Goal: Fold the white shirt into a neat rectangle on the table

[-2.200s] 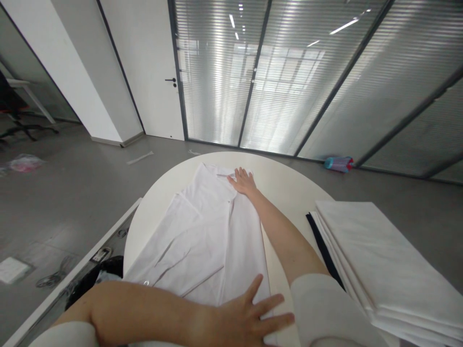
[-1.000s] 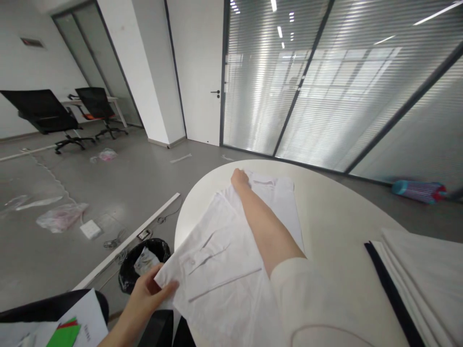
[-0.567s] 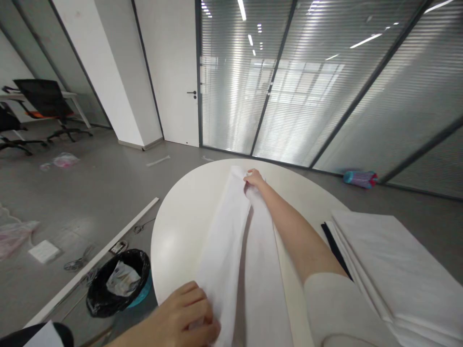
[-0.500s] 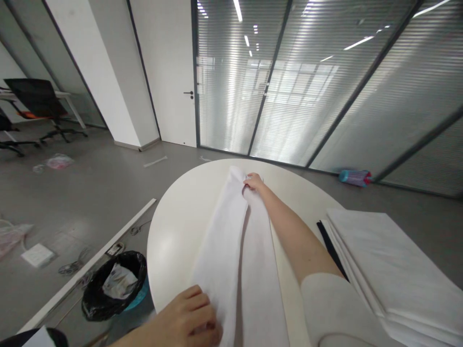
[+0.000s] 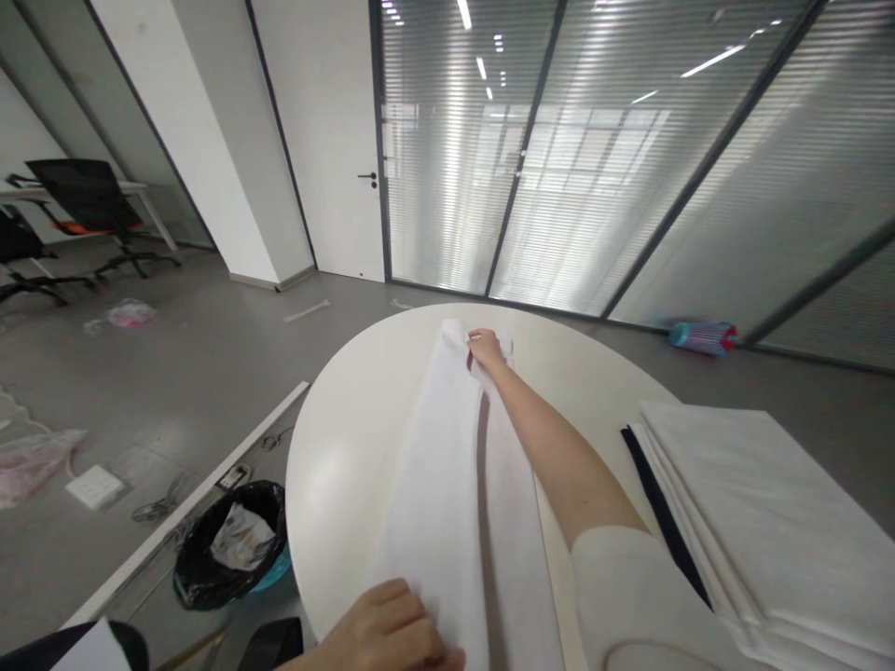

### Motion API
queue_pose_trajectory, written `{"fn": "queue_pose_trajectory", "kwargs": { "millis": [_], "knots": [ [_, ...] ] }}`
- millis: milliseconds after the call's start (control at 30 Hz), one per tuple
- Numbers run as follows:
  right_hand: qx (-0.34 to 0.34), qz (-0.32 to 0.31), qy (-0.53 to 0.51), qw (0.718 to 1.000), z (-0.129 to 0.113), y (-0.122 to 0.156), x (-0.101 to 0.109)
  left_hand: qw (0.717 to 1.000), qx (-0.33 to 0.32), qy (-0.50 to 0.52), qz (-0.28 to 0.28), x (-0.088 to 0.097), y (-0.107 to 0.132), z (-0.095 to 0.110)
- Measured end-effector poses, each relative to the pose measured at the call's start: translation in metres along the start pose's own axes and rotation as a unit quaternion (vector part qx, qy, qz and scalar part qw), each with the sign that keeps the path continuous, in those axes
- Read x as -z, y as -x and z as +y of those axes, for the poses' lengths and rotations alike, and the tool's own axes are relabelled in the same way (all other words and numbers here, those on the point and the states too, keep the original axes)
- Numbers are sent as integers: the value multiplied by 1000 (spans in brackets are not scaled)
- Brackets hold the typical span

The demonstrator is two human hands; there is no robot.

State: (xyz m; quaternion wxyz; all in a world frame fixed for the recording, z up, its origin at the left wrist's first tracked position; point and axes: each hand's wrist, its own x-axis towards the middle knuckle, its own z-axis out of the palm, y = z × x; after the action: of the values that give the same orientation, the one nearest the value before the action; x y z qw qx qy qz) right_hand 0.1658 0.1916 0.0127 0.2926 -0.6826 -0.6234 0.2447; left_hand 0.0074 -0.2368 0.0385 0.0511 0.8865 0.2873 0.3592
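- Garment (image 5: pixel 454 485): white cloth folded into a long narrow strip, lying flat on the round white table (image 5: pixel 336 447). It runs from the near edge, by the person, to close to the far rim. A lengthwise crease or overlap shows as a shadow line down the middle; the left layer sits slightly higher than the right. Surface mostly smooth, no buttons or collar visible in this state.
- Left hand (image 5: pixel 392 634): at the near end of the strip, at the table's near edge. Fingers curled down and closed over the cloth's left corner, knuckles up. Looks like a pinch on the fabric; the fingertips themselves are hidden under the hand.
- Right hand (image 5: pixel 486 347): arm stretched the full length of the strip, forearm lying over its right half. Fingers bunched and closed on the far end of the cloth, gripping the edge where the two layers meet.
- Floor left of table: black waste bin (image 5: pixel 227 550) with a bag in it, well below the table edge.
- Right side of table: stack of folded white cloths (image 5: pixel 755 531), a dark piece at the bottom showing along its left edge. Apart from the strip, untouched by either hand.
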Motion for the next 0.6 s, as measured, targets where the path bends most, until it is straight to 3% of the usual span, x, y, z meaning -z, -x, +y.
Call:
{"fn": "queue_pose_trajectory", "kwargs": {
  "millis": [133, 333, 533, 600],
  "knots": [
    [-8, 2, 13, 1000, 0, 1, -1, 999, -8, -23, 47, -28, 1, 2],
    [7, 1, 15, 1000, 7, 5, 0, 997, -4, -32, 65, -43, -1, 1],
    [18, 28, 45, 998, -1, 19, 21, 993, -67, -92, -31, -59, -2, -2],
    [12, -28, 76, 997, 0, 31, 36, 993, -74, -82, -32, -55, -6, -3]
  ]
}}
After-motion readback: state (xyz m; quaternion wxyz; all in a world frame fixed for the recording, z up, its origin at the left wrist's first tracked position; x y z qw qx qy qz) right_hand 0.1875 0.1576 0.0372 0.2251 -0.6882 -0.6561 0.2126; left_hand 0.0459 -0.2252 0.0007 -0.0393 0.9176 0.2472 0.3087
